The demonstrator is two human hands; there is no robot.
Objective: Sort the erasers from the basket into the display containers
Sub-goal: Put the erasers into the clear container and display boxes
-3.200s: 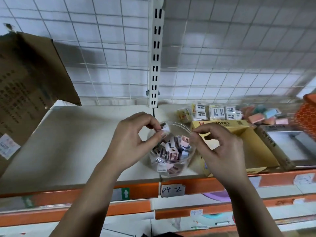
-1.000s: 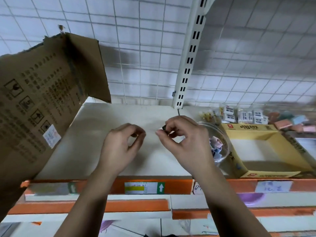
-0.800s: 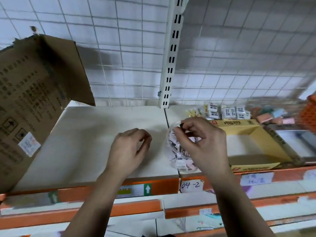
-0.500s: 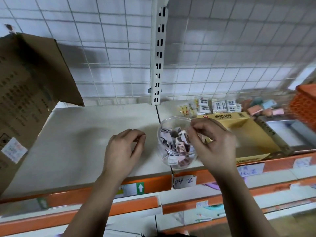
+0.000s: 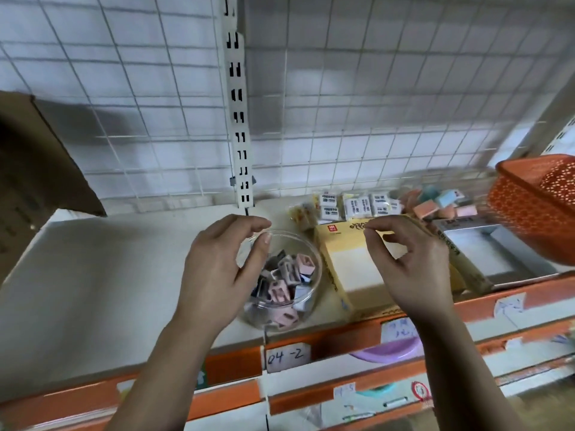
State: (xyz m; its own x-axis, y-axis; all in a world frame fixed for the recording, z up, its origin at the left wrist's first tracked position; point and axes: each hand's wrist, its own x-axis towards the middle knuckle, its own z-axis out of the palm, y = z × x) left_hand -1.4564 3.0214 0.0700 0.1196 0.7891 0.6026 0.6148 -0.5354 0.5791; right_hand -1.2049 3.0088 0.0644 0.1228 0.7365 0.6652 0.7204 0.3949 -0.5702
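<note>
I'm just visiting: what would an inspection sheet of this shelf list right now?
Surface: beige shelf, orange front edge, label 04-2.
Job's things: clear jar part-filled with small erasers; open yellow box and grey box to its right; orange basket far right.
Clutter: wrapped erasers and pastel blocks at the back; cardboard box at left.
Hands: left hand curled at the jar's rim; right hand, fingers pinched together, contents unclear.
Cables: nothing seen.
Surroundings: wire grid wall behind.
</note>
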